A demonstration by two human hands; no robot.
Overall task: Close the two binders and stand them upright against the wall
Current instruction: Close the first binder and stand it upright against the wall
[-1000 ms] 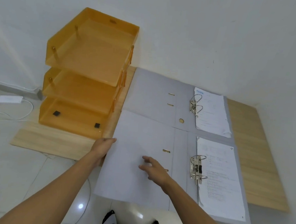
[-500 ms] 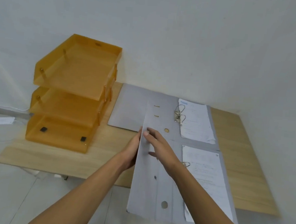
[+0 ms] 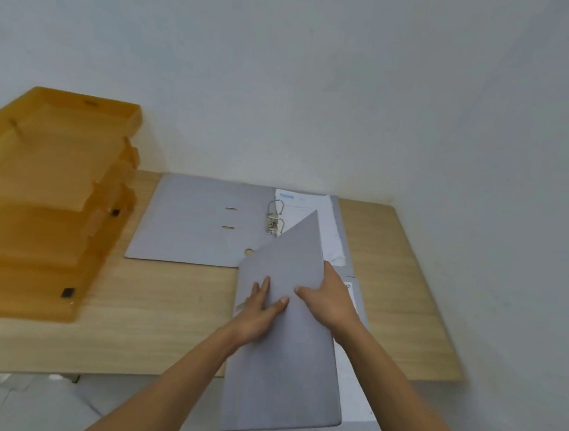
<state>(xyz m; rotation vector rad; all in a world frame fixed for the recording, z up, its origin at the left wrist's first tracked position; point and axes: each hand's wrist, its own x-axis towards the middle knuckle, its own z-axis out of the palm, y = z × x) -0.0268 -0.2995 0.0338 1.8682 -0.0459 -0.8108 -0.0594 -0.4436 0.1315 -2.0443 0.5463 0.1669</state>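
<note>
Two grey lever-arch binders lie on a wooden table (image 3: pixel 169 308). The far binder (image 3: pixel 195 222) is open flat, its metal rings (image 3: pixel 274 216) and white pages (image 3: pixel 330 218) showing. The near binder (image 3: pixel 284 350) overhangs the table's front edge. Its front cover is folded over to the right and stands a little above the white pages at its right edge. My left hand (image 3: pixel 260 308) lies flat on that cover with fingers spread. My right hand (image 3: pixel 329 297) presses on the cover's right edge, thumb on top.
An orange three-tier letter tray (image 3: pixel 41 205) stands at the table's left. A white wall (image 3: pixel 319 83) runs behind the table and another along its right side. Bare wood lies between the tray and the binders.
The near binder's cover has swung from flat on the left, through upright, over to the right onto its pages. Both hands followed it and now rest on top. The view tilted up.
</note>
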